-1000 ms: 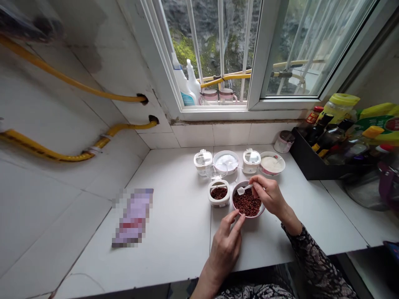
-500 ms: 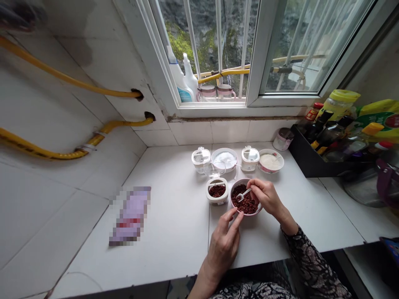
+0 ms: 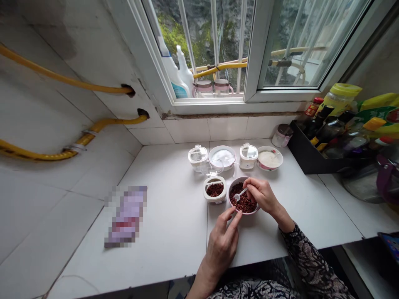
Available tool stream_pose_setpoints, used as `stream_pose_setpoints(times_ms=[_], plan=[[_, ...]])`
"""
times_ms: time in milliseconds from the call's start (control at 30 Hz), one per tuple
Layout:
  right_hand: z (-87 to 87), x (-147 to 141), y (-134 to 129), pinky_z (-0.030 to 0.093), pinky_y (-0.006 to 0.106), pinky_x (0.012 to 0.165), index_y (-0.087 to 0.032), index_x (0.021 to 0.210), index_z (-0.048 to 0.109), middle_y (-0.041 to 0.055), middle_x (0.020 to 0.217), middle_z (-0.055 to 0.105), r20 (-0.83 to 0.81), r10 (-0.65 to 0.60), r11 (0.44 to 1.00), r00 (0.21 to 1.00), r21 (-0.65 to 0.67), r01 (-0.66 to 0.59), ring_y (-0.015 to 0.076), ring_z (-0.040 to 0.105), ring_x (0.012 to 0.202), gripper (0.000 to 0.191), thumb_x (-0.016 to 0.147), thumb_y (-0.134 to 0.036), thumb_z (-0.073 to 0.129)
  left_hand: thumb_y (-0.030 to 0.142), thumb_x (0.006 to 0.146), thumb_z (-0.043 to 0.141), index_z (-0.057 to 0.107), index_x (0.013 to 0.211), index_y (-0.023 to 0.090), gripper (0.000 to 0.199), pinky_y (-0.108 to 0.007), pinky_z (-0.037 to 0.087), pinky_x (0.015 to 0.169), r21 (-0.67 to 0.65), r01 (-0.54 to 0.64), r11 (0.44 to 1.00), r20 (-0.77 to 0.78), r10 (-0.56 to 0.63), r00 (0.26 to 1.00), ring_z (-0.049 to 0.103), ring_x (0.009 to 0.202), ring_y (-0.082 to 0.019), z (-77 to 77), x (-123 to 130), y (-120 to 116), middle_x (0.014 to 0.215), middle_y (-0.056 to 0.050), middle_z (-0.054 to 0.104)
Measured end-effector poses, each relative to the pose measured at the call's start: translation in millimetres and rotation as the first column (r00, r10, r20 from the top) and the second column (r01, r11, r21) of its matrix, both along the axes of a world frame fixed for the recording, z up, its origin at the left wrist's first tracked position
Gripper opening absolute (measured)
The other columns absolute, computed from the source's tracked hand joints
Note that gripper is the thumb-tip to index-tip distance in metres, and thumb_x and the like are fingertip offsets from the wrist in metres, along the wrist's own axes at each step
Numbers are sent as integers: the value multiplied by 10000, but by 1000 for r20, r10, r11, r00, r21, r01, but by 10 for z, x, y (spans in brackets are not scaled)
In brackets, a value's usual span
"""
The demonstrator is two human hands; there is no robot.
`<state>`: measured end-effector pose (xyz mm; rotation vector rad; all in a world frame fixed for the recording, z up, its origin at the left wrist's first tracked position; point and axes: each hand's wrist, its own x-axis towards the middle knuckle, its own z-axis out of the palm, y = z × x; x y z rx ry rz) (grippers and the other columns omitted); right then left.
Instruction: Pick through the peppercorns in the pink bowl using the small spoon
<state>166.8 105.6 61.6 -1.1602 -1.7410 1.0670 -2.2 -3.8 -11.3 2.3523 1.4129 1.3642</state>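
Observation:
My right hand (image 3: 263, 196) pinches the handle of a small white spoon (image 3: 238, 197). The spoon's scoop rests among dark red, peppercorn-like grains (image 3: 247, 204) in a round bowl (image 3: 231, 203). At the bowl's near rim my left hand (image 3: 222, 236) has its fingers stretched out and apart, the fingertips touching the edge. Just left of the bowl stands a white seasoning jar (image 3: 214, 199), its clear lid (image 3: 213, 167) flipped up, with the same dark grains inside.
Behind are two white lidded jars (image 3: 197, 155) (image 3: 248, 156), a bowl of white crystals (image 3: 222, 158) and a bowl of pale powder (image 3: 269, 158). A black bottle box (image 3: 314, 164) stands right. A blurred purple packet (image 3: 126, 218) lies left. The counter's front edge is close to me.
The camera view has shifted slightly, so the scene sits a little further left. Both hands keep nearly the same places, and the spoon stays in the bowl.

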Motion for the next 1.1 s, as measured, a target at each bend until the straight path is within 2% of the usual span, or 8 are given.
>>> stream_pose_setpoints(times_ms=[200, 467, 633, 733, 833, 967, 1033, 1100], plan=[[31, 7, -8, 372, 223, 405, -195, 774, 601, -53, 472, 535, -127, -77, 990, 989, -125, 61, 111, 464, 376, 157, 829, -310, 509, 11, 933, 422, 453, 1463, 242, 579, -358, 582, 972, 10, 14, 1000, 4, -14, 1000, 605, 1214, -223, 15, -6, 6, 1300, -133, 577], [20, 10, 18, 378, 208, 380, -180, 761, 610, -49, 473, 561, -220, -133, 979, 966, -180, 94, 100, 481, 355, 170, 802, -335, 554, 1, 927, 431, 459, 1450, 226, 571, -356, 578, 974, 21, 20, 1000, 6, -20, 1000, 595, 1214, -219, 18, -2, 14, 1303, -136, 561], [73, -21, 21, 448, 226, 426, -181, 813, 600, -31, 524, 602, -320, -153, 975, 935, -205, 90, 119, 555, 400, 205, 831, -384, 578, -17, 912, 433, 478, 1432, 209, 568, -355, 570, 990, 20, 23, 1000, 7, -23, 1000, 578, 1231, -218, 11, -4, 14, 1309, -139, 547], [117, -115, -32, 506, 251, 512, -194, 893, 596, -11, 625, 639, -331, -109, 993, 937, -84, 85, 134, 609, 494, 203, 905, -390, 546, -23, 907, 424, 479, 1431, 209, 575, -357, 566, 997, 16, 23, 1000, 3, -23, 1000, 574, 1235, -217, -1, -6, 13, 1315, -138, 543], [136, -237, -92, 532, 281, 628, -207, 960, 608, 7, 688, 656, -194, -23, 983, 981, 173, 57, 151, 636, 600, 161, 970, -305, 480, -20, 911, 421, 477, 1433, 205, 572, -353, 570, 991, 24, 16, 1000, -9, -16, 1000, 579, 1228, -217, 0, -6, 14, 1315, -141, 544], [120, -307, -121, 516, 302, 677, -206, 981, 634, 46, 767, 703, 91, 112, 851, 990, 505, -142, 176, 652, 682, 179, 958, -184, 458, -15, 917, 420, 457, 1448, 204, 576, -343, 588, 957, 52, 9, 999, -12, -8, 1000, 599, 1202, -218, 24, -4, 20, 1289, -148, 556], [111, -276, -119, 511, 299, 665, -201, 986, 634, 44, 764, 702, 94, 102, 819, 990, 556, -138, 176, 651, 678, 181, 959, -173, 457, -8, 925, 416, 453, 1451, 208, 570, -343, 593, 949, 49, 10, 999, -14, -9, 1000, 605, 1197, -218, 35, -5, 21, 1281, -148, 561], [109, -210, -109, 504, 282, 633, -199, 982, 625, 20, 711, 674, 18, 38, 858, 999, 512, -42, 160, 631, 627, 172, 972, -188, 454, -3, 930, 418, 455, 1450, 213, 564, -347, 590, 956, 40, 12, 999, -16, -11, 1000, 603, 1201, -217, 40, -6, 20, 1287, -146, 561]])
